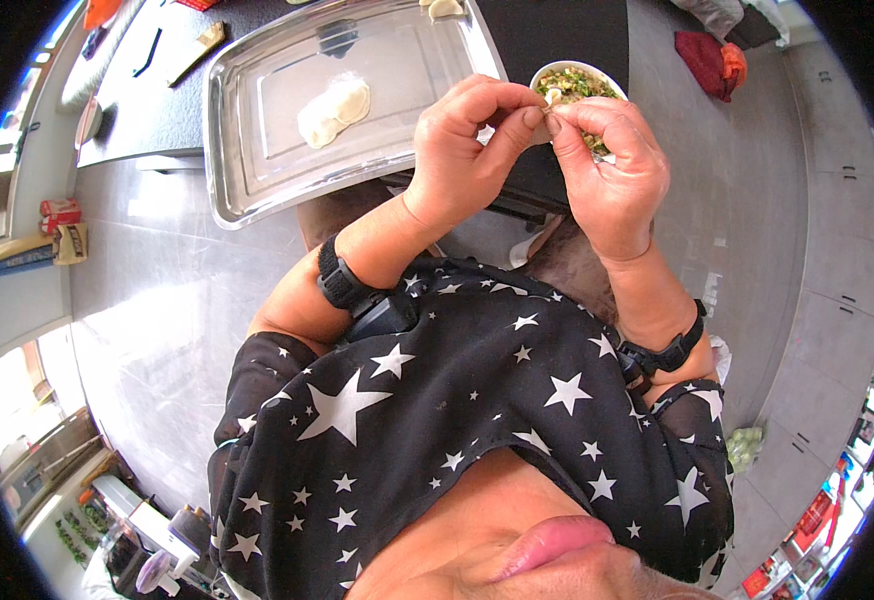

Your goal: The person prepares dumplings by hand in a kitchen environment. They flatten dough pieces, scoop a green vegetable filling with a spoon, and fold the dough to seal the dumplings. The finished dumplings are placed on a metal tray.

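Note:
My left hand (474, 142) and my right hand (613, 169) meet over the near side of a white bowl (544, 69) of chopped green-flecked filling (579, 81). Thumbs and index fingertips of both pinch a small pale dumpling (552, 97), mostly hidden by the fingers. To the left lies a rectangular stainless steel tray (238, 180), with a floury pile of round dough wrappers (335, 109) on it. Folded dumplings (444, 7) sit at the tray's far right corner.
Left of the tray, the dark tabletop (136, 120) holds a long flat item (198, 52) and a thin black object (148, 52). The tray's near edge overhangs the table. Grey cabinets (842, 262) stand at the right, and dark red and orange bags (707, 64) lie beyond the table.

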Demonstrator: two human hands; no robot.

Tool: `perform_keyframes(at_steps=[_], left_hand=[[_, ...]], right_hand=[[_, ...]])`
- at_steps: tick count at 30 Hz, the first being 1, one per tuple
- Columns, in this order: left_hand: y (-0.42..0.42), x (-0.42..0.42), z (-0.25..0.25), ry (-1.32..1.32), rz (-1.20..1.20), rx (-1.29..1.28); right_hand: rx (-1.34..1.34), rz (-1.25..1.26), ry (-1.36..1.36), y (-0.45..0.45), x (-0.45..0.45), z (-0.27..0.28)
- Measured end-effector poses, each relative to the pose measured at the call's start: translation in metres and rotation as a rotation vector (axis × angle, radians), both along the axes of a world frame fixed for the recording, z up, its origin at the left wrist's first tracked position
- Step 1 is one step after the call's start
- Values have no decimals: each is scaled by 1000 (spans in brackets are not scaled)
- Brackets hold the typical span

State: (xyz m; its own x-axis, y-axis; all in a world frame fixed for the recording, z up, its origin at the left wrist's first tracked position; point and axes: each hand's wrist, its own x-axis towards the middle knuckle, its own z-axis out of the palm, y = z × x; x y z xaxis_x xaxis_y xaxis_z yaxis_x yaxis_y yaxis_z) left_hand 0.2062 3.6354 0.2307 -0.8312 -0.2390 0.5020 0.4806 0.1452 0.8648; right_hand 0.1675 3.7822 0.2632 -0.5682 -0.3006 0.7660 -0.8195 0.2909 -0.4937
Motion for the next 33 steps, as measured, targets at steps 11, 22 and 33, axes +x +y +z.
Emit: perform_keyframes(at_steps=[11, 22, 33], left_hand=[[-3, -4, 4, 1, 10, 11], [-8, -9, 13, 110, 78, -76], [-15, 1, 27, -51, -111, -98]], right_hand=[[-85, 38, -370, -1, 7, 6], [103, 8, 96, 1, -7, 14], [-126, 404, -859, 9, 12, -1]])
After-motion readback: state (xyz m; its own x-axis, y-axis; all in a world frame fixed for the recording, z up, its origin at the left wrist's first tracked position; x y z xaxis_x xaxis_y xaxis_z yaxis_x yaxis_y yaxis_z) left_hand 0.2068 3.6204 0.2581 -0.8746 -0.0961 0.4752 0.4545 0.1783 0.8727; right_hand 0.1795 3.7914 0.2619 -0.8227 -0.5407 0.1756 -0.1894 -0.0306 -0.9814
